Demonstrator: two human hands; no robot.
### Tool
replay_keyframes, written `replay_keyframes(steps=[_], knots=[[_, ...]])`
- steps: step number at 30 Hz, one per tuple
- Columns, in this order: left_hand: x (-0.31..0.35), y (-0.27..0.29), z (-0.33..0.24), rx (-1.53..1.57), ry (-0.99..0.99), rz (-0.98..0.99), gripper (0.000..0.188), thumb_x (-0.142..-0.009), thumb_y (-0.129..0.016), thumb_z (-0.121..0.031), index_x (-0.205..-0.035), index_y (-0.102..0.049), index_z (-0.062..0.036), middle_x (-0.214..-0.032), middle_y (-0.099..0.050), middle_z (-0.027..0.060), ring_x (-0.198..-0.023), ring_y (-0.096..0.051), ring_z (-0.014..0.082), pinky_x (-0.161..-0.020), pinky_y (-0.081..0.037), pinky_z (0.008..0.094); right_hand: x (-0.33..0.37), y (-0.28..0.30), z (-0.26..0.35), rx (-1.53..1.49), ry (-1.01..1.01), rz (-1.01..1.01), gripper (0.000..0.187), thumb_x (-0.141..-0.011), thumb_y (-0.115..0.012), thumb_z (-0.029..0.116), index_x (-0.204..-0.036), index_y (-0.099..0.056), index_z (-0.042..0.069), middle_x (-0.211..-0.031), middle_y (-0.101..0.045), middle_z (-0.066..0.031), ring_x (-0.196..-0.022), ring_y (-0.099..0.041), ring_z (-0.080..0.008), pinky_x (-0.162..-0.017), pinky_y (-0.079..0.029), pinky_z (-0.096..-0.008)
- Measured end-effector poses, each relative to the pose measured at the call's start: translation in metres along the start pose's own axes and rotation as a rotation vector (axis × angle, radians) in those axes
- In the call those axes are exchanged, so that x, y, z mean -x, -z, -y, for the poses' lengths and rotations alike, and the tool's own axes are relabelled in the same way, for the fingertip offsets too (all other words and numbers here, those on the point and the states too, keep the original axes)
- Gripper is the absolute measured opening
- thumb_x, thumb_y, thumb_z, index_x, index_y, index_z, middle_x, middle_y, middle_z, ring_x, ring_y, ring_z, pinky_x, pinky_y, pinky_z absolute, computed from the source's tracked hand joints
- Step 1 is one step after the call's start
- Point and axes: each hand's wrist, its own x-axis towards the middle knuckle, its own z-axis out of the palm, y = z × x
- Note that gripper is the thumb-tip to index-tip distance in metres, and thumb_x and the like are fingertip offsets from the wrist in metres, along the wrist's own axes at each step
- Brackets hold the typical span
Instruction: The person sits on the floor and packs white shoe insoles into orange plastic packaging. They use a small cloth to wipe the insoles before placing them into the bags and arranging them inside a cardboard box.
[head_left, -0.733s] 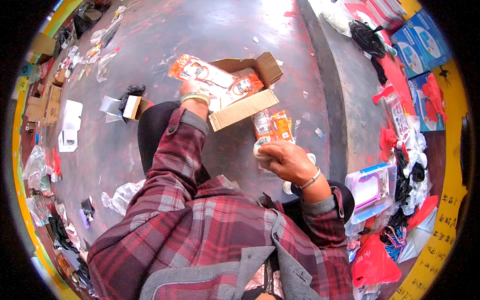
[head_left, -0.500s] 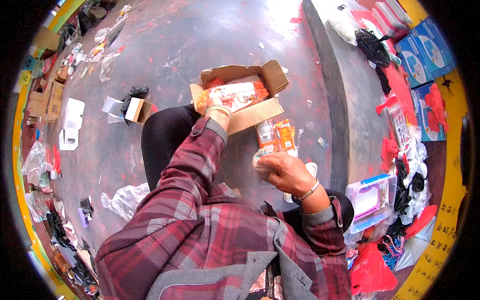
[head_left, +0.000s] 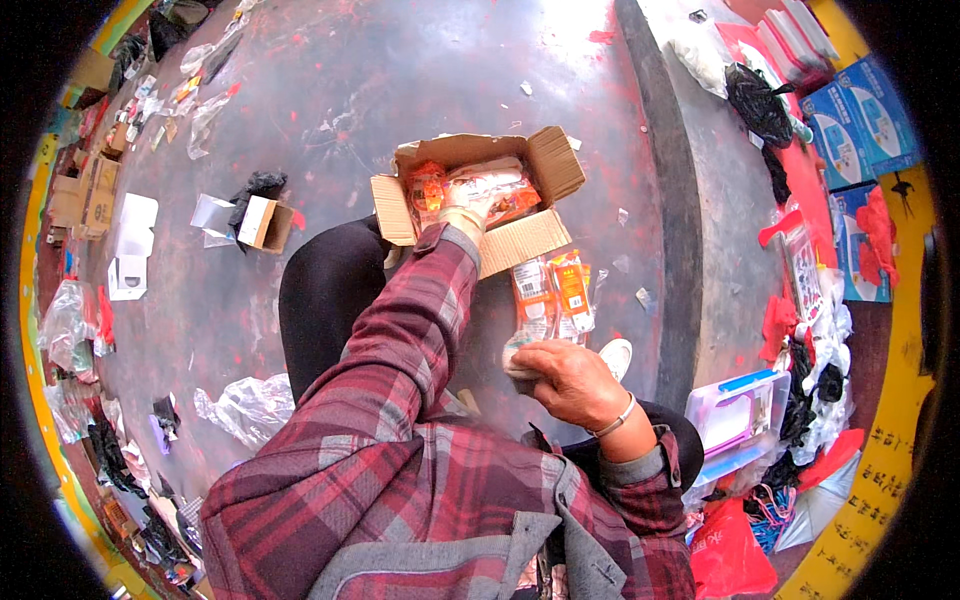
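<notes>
Packet of orange-and-white plastic [head_left: 510,183] touches left hand [head_left: 474,200], grip unclear, in brown cardboard box [head_left: 523,243]; right hand [head_left: 577,382] pinches small whitish thing [head_left: 517,354].

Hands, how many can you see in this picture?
2: the left hand is in the open cardboard box, and the right hand is just below the orange packets outside it. No others show.
</notes>
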Motion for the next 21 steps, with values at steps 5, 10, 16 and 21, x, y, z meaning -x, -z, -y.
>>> replay_keyframes(steps=[5, 10, 16, 21], knots=[[0.003, 0.012, 0.006, -0.088, 0.055, -0.059, 0.011, -0.084, -0.043, -0.017, -0.087, -0.049, -0.0091, -0.073, -0.048, 0.0057, -0.068, -0.048, 0.0227, -0.066, -0.045, 0.0374, 0.003, -0.001, 0.000, -0.010, 0.005, 0.001, 0.028, -0.065, -0.053, 0.001, -0.091, -0.061, 0.004, -0.084, -0.060, -0.0144, -0.082, -0.058, -0.0346, -0.074, -0.047, -0.0419], [-0.007, 0.011, 0.001, -0.180, 0.122, -0.054, 0.010, -0.084, -0.044, -0.019, -0.084, -0.048, -0.0100, -0.071, -0.045, 0.0044, -0.068, -0.045, 0.0216, -0.069, -0.044, 0.0373, 0.012, 0.001, 0.005, 0.004, -0.010, 0.015, 0.029, -0.065, -0.053, 0.000, -0.092, -0.061, 0.004, -0.087, -0.060, -0.0143, -0.085, -0.058, -0.0343, -0.076, -0.047, -0.0412], [-0.029, 0.017, -0.003, -0.279, 0.094, 0.051, 0.029, -0.079, -0.053, -0.026, -0.100, -0.051, -0.0069, -0.093, -0.051, 0.0107, -0.087, -0.048, 0.0255, -0.082, -0.043, 0.0459, 0.029, 0.002, -0.003, 0.001, -0.043, 0.010, 0.032, -0.065, -0.054, -0.003, -0.096, -0.060, 0.004, -0.092, -0.062, -0.0142, -0.091, -0.058, -0.0357, -0.085, -0.046, -0.0410], [0.005, -0.006, 0.007, -0.431, -0.100, -0.071, 0.031, -0.087, -0.049, -0.023, -0.111, -0.047, -0.0045, -0.107, -0.053, 0.0168, -0.083, -0.056, 0.0291, -0.072, -0.049, 0.0377, 0.052, 0.002, -0.006, 0.045, -0.112, 0.193, 0.020, -0.066, -0.056, 0.005, -0.086, -0.060, 0.006, -0.083, -0.061, -0.0145, -0.081, -0.059, -0.0349, -0.070, -0.046, -0.0438]])
